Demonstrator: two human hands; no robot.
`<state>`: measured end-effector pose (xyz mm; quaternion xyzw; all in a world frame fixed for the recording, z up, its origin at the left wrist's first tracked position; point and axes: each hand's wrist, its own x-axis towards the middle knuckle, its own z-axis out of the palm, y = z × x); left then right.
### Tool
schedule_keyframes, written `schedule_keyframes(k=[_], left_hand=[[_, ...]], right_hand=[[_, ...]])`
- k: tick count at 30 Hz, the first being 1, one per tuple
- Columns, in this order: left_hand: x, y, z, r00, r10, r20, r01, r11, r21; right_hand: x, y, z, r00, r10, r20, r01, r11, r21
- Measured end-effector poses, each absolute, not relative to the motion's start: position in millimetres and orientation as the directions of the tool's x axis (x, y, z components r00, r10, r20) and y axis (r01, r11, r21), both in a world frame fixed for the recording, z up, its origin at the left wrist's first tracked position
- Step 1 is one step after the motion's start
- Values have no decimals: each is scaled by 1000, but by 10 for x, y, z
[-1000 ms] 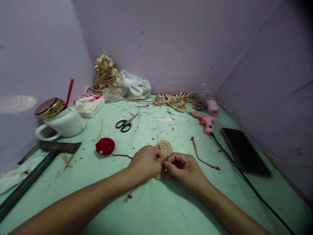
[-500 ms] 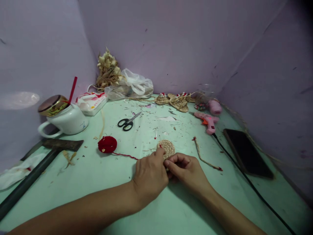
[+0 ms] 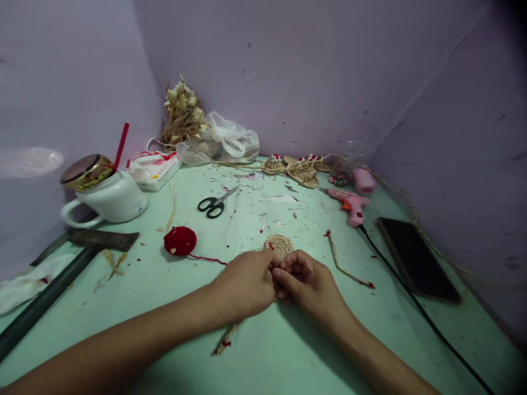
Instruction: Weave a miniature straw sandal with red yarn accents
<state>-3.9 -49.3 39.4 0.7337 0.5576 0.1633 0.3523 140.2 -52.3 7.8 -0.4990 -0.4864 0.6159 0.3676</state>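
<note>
Lies flat on the pale green table (image 3: 288, 351), well to the right of the ball of red yarn (image 3: 180, 240): a round coiled straw mat (image 3: 280, 245), far half in view, near half hidden under knuckles. Pinched at that near edge from both sides.

Left hand (image 3: 247, 285): knuckles up, fingers curled tight, tips closed on the mat's rim, forearm slanting in from the lower left. Right hand (image 3: 307, 282): closed the same way, fingers folded inward and touching the left hand's, forearm entering from the lower right.

Runs from the yarn ball toward the left hand: a thin red thread (image 3: 206, 259).

Beyond the yarn ball, black-handled scissors (image 3: 216, 203). Far to its right, past the mat, a pink glue gun (image 3: 349, 206) and a dark flat phone (image 3: 415, 258). Left of the yarn ball, a dark hammer (image 3: 69, 263) and a white mug with a gold lid (image 3: 109, 197).
</note>
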Motion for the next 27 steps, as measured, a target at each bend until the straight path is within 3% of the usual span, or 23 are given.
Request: schedule_keyframes(k=[4, 10, 15, 21, 27], left_hand=[[-99, -498, 453, 365, 893, -263, 729, -99, 678], [-103, -547, 501, 419, 863, -281, 732, -139, 667], [-165, -523, 704, 449, 879, -161, 782, -300, 546], [-93, -402, 786, 690, 724, -5, 634, -600, 488], [-91, -68, 629, 809, 583, 76, 507, -758, 410]], right_hand=[[1402, -525, 79, -222, 942, -251, 2, -257, -966], [1424, -527, 93, -245, 938, -245, 16, -249, -968], [1437, -532, 105, -267, 930, -252, 96, -234, -967], [1448, -538, 138, -326, 935, -141, 111, -110, -988], [1450, -510, 142, -279, 910, -305, 28, -310, -950]])
